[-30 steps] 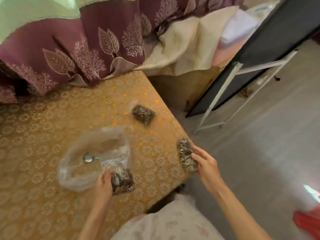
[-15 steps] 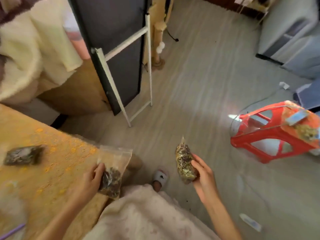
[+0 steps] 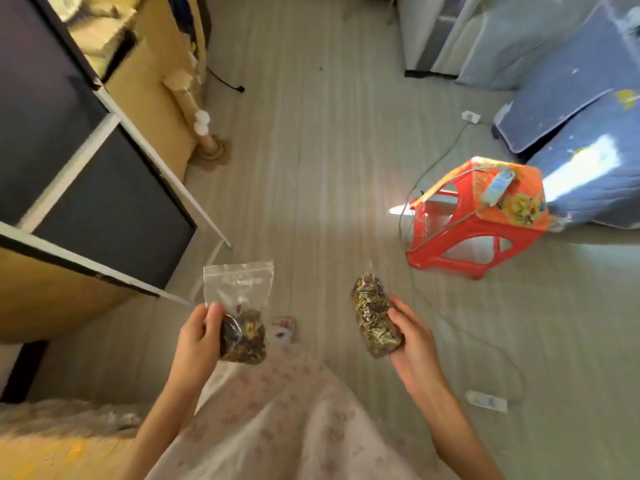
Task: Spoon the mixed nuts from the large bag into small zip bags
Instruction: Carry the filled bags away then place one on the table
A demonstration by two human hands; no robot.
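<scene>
Clear zip bag (image 3: 239,313), part-filled with nuts, was pinched upright in the left hand (image 3: 197,336); the right hand (image 3: 412,336) gripped a fuller bag (image 3: 374,322). Keeping both upright would prevent spills.

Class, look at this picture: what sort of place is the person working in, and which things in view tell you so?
Probably a room in a home, perhaps a bedroom. A red plastic stool stands on the striped floor, blue bedding lies heaped beside it, and a charger cable trails across the floor.
</scene>
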